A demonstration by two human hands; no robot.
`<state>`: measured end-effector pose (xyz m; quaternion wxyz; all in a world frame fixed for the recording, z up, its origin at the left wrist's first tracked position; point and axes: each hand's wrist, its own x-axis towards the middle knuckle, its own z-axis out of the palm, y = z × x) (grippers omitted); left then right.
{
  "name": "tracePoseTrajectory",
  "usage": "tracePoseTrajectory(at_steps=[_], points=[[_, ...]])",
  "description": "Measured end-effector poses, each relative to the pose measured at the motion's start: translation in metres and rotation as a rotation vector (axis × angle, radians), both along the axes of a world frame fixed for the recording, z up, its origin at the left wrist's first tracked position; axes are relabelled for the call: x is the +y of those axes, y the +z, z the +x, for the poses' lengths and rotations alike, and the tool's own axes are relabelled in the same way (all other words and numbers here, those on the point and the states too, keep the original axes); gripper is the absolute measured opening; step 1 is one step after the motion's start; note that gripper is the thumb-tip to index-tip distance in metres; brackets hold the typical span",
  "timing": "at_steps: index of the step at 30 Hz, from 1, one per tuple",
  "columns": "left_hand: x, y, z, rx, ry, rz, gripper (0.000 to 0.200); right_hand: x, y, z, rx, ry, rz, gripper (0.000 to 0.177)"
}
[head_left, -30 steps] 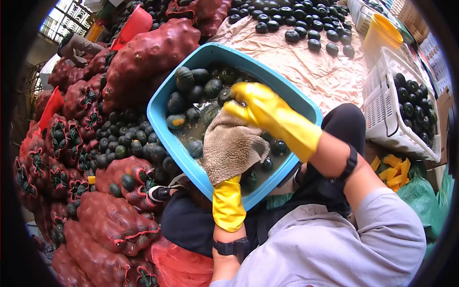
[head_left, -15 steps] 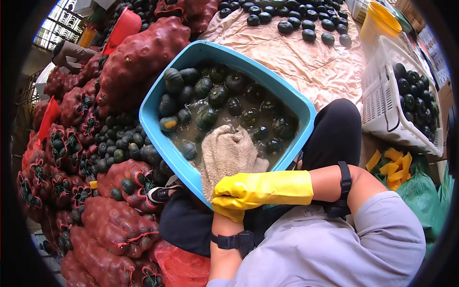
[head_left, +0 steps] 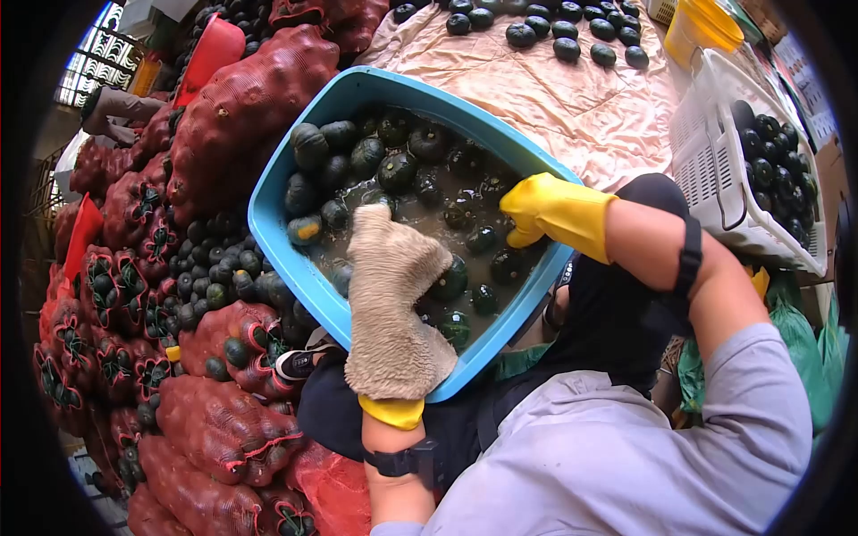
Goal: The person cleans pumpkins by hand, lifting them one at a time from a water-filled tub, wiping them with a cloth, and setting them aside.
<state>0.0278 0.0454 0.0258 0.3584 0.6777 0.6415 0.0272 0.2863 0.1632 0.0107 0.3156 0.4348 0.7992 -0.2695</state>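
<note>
A beige terry cloth (head_left: 393,322) covers my left hand (head_left: 391,409) like a mitt, with only the yellow glove's cuff showing at the wrist. Its fingers are hidden under the cloth, over the near left side of a blue tub (head_left: 326,308). My right hand (head_left: 545,214), in a yellow rubber glove, is over the tub's right side, thumb and fingers apart above the water. Dark green squash (head_left: 397,172) float in the murky water, some of them close to my right fingertips. One squash (head_left: 305,230) at the left wall has an orange patch.
Red mesh sacks (head_left: 255,116) of squash pile up on the left beside loose squash (head_left: 210,268). More squash (head_left: 521,35) lie on a pale cloth (head_left: 554,116) behind the tub. A white crate (head_left: 706,170) of squash, a yellow bucket (head_left: 706,31) and green bags (head_left: 791,348) are on the right.
My right hand has let go at my left wrist and moved up and right over the tub. The cloth now covers the left hand and forearm end, lifted from the water.
</note>
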Motion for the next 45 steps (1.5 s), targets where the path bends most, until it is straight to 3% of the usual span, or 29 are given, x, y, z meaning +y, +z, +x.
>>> tracePoseTrajectory(at_steps=[4,6,7,9,11,13,15,19,20,23,25,27,29,30,31,33,35,37,39,42,43,44,45], points=[[0.028,0.000,0.002,0.041,-0.031,-0.038,0.013,0.001,-0.094,0.006,-0.158,0.180,0.003,0.071],[0.040,-0.026,-0.019,0.009,-0.114,-0.176,0.025,0.001,-0.129,0.013,-0.168,0.210,0.008,0.076],[0.020,-0.060,-0.008,0.170,-0.165,0.128,0.031,0.002,-0.142,0.016,-0.152,0.210,0.009,0.078],[0.011,-0.060,0.009,0.357,-0.173,0.456,0.035,0.012,-0.157,0.020,-0.085,0.175,0.005,0.083],[0.003,-0.042,0.011,0.403,-0.096,0.468,0.033,0.019,-0.170,0.028,0.123,-0.004,-0.085,0.088],[-0.018,-0.039,0.002,0.313,0.027,0.428,0.029,0.022,-0.154,0.039,0.475,-0.386,-0.378,0.105],[-0.049,-0.040,-0.006,0.098,0.194,0.425,0.030,0.011,-0.105,0.029,0.773,-0.669,-0.547,0.100],[-0.077,-0.051,0.001,-0.325,0.498,0.516,0.033,-0.013,-0.031,0.020,1.204,-0.739,-0.845,0.098],[-0.073,-0.053,0.006,-0.395,0.548,0.546,0.033,-0.018,-0.027,0.016,1.309,-0.659,-0.864,0.098],[-0.059,-0.055,0.019,-0.532,0.650,0.608,0.035,-0.050,-0.015,-0.025,1.485,-0.578,-0.769,0.088],[-0.055,-0.048,0.032,-0.613,0.671,0.631,0.036,-0.101,-0.024,-0.071,1.306,-0.333,-0.139,0.067],[-0.060,-0.041,0.037,-0.712,0.631,0.600,0.037,-0.104,-0.072,-0.110,1.341,-0.360,0.421,0.051],[-0.065,-0.037,0.040,-0.836,0.588,0.544,0.039,-0.067,-0.086,-0.130,1.222,-0.660,0.597,0.048],[-0.066,-0.037,0.041,-0.900,0.562,0.519,0.039,-0.061,-0.072,-0.131,1.135,-0.794,0.511,0.048],[-0.064,-0.034,0.036,-0.958,0.519,0.505,0.040,-0.078,-0.058,-0.128,1.232,-0.864,0.384,0.049],[-0.061,-0.029,0.025,-0.965,0.402,0.493,0.041,-0.113,-0.048,-0.124,1.511,-0.486,0.303,0.053],[-0.055,-0.026,0.019,-0.791,0.272,0.513,0.043,-0.131,-0.039,-0.114,1.443,-0.218,0.400,0.060],[-0.052,-0.022,0.027,-0.720,0.320,0.490,0.044,-0.100,-0.060,-0.113,1.519,-0.251,0.559,0.059],[-0.053,-0.011,0.037,-0.697,0.393,0.449,0.047,-0.079,-0.064,-0.123,1.263,-0.616,0.796,0.057],[-0.051,-0.006,0.037,-1.811,0.671,0.006,0.057,-0.107,-0.041,-0.105,1.486,-0.191,0.433,0.056],[-0.052,-0.007,0.035,-1.609,0.581,0.120,0.063,-0.112,-0.029,-0.095,1.431,-0.132,0.192,0.054],[-0.053,-0.008,0.032,-1.402,0.507,0.232,0.070,-0.112,-0.012,-0.090,1.358,-0.269,0.117,0.052],[-0.055,-0.008,0.031,-0.900,0.378,0.416,0.071,-0.104,0.000,-0.086,1.280,-0.389,0.045,0.050]])
